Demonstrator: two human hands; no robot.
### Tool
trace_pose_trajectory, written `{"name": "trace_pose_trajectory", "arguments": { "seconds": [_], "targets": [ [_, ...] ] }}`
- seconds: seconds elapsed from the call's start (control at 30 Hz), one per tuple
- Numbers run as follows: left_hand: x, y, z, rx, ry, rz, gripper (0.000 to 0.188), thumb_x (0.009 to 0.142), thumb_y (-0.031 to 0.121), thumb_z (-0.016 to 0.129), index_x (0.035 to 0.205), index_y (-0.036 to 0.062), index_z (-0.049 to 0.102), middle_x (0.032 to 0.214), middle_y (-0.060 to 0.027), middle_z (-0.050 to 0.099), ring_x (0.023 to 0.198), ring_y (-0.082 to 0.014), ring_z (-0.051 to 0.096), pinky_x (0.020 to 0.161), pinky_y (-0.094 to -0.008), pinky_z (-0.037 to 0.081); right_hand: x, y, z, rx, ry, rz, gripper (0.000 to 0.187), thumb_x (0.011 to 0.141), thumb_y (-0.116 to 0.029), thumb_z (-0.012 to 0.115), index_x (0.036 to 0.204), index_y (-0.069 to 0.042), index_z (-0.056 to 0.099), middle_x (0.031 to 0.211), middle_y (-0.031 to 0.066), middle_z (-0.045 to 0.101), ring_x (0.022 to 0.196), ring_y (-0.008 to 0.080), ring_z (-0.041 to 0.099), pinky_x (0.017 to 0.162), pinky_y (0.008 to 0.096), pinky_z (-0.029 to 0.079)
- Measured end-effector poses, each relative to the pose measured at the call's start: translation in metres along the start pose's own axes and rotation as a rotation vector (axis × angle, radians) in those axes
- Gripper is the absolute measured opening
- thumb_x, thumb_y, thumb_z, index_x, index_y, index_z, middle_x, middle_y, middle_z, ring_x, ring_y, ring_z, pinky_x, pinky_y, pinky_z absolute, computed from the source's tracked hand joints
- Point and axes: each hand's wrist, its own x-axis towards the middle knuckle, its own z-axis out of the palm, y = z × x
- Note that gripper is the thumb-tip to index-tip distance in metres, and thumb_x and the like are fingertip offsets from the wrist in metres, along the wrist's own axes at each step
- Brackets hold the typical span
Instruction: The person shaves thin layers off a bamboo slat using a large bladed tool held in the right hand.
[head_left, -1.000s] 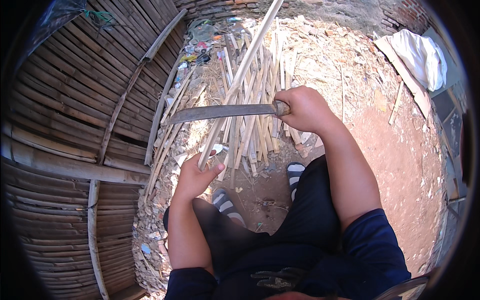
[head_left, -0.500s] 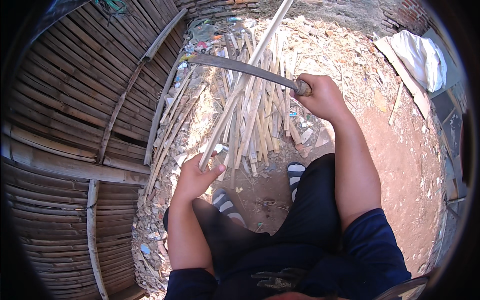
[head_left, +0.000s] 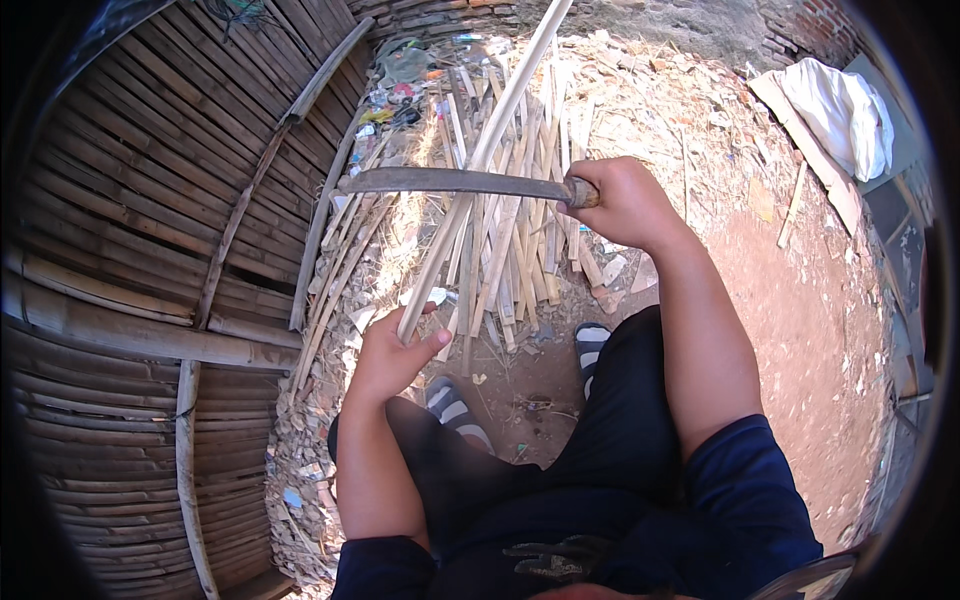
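Note:
My left hand grips the near end of a long pale bamboo strip, which slants up and away to the far edge of the view. Closed around a short wooden handle, my right hand holds a machete. Its long dark blade points left and lies across the strip about midway along; whether it touches or bites into the strip I cannot tell. Beneath them, a heap of cut bamboo strips is spread on the ground in front of my feet.
A bamboo-slat wall rises close on the left. Rubble and litter cover the ground by it. At the far right a white sack lies beside a leaning board. A brick wall stands at the back.
My right hand has drawn the machete toward me and slightly left, so its blade crosses the strip lower down and lies more level. My left hand stays nearly still.

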Motion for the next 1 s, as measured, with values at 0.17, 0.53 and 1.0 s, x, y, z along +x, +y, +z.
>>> {"name": "trace_pose_trajectory", "arguments": {
  "seconds": [0.17, 0.53, 1.0],
  "targets": [
    [0.001, -0.002, 0.0, 0.001, 0.009, -0.007, 0.057, 0.087, 0.032, 0.09, 0.13, 0.0017, 0.071, 0.07, 0.0062, 0.053, 0.064, -0.0058, 0.048, 0.059, -0.026, 0.039, 0.003, 0.014, -0.013, 0.061, 0.026, 0.217, 0.028, 0.089, -0.036, 0.081, 0.102, -0.011, 0.076, 0.085, 0.0169, 0.073, 0.083, 0.0365, 0.071, 0.074, 0.0482, 0.054],
    [0.003, -0.012, 0.003, 0.007, 0.009, 0.016, 0.058, 0.087, 0.032, 0.09, 0.132, 0.0013, 0.071, 0.073, 0.006, 0.054, 0.069, -0.0071, 0.051, 0.065, -0.0258, 0.044, -0.004, -0.026, 0.01, -0.107, -0.159, -0.248, 0.02, 0.079, -0.023, 0.08, 0.093, -0.011, 0.072, 0.082, 0.0149, 0.072, 0.085, 0.0394, 0.071, 0.075, 0.0517, 0.055],
    [0.001, -0.001, 0.001, -0.055, -0.015, -0.023, 0.056, 0.088, 0.027, 0.089, 0.132, -0.0008, 0.069, 0.076, 0.0075, 0.051, 0.072, -0.006, 0.047, 0.067, -0.0248, 0.04, -0.003, -0.01, 0.007, -0.054, -0.016, -0.156, 0.02, 0.081, -0.024, 0.081, 0.091, -0.009, 0.072, 0.08, 0.0149, 0.071, 0.08, 0.0387, 0.07, 0.072, 0.0482, 0.054]
  ]
}}
